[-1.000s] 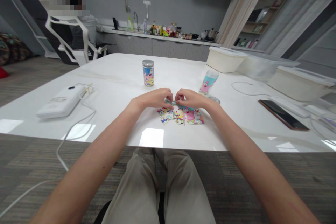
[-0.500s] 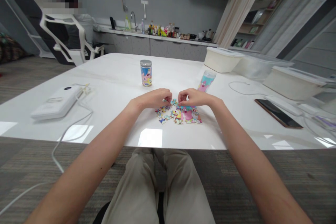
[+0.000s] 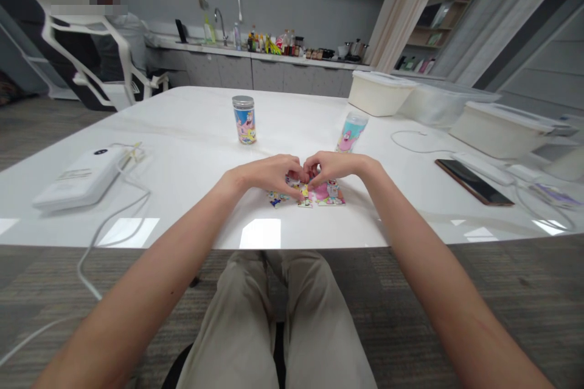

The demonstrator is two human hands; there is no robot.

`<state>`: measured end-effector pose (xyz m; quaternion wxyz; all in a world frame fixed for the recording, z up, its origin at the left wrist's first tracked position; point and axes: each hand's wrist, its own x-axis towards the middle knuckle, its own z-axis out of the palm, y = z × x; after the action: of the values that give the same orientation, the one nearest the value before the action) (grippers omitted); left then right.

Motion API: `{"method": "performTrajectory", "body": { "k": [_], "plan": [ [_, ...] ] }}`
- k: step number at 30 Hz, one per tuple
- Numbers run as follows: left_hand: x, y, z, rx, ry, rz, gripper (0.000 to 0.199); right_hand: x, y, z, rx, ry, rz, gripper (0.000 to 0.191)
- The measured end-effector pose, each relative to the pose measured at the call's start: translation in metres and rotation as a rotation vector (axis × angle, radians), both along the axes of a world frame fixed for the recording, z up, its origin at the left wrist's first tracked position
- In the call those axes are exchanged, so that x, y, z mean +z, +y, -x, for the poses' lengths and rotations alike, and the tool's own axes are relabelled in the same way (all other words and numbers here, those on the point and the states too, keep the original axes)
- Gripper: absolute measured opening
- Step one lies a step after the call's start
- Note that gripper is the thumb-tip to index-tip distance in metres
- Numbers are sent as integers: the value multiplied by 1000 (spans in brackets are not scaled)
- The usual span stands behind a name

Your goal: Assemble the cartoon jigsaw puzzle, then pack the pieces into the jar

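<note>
A partly joined jigsaw puzzle (image 3: 335, 194) with pink and teal cartoon pictures lies flat on the white table. My left hand (image 3: 278, 173) is over its left side, thumb and fingers on either side of a yellow puzzle piece (image 3: 303, 189). Curled fingers of my right hand (image 3: 335, 164) meet the left fingertips at the puzzle's upper edge; what they pinch is hidden. Loose puzzle pieces (image 3: 276, 199) show below my left hand, the others mostly covered. Behind the hands stand a silver-lidded cartoon jar (image 3: 245, 124) and a clear-topped cartoon container (image 3: 351, 134).
On the left of the table (image 3: 191, 115) lies a white box-shaped device (image 3: 75, 179) with a cable. To the right are a phone (image 3: 474, 182), a white cable and lidded storage bins (image 3: 381, 94). A person sits in a white-framed chair (image 3: 84, 42) beyond.
My hands have come together until the fingertips meet. The left thumb has stretched down across the pieces, covering more of them. The camera view has shifted slightly.
</note>
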<state>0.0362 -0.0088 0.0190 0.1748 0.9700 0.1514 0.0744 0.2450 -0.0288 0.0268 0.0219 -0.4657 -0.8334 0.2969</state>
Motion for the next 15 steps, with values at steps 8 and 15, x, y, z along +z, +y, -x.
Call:
{"method": "performTrajectory", "body": {
  "k": [8, 15],
  "plan": [
    [-3, 5, -1, 41, 17, 43, 34, 1, 4, -7, -34, 23, 20, 24],
    [-2, 4, 0, 32, 15, 28, 29, -1, 5, -9, -33, 31, 15, 25]
  ]
}}
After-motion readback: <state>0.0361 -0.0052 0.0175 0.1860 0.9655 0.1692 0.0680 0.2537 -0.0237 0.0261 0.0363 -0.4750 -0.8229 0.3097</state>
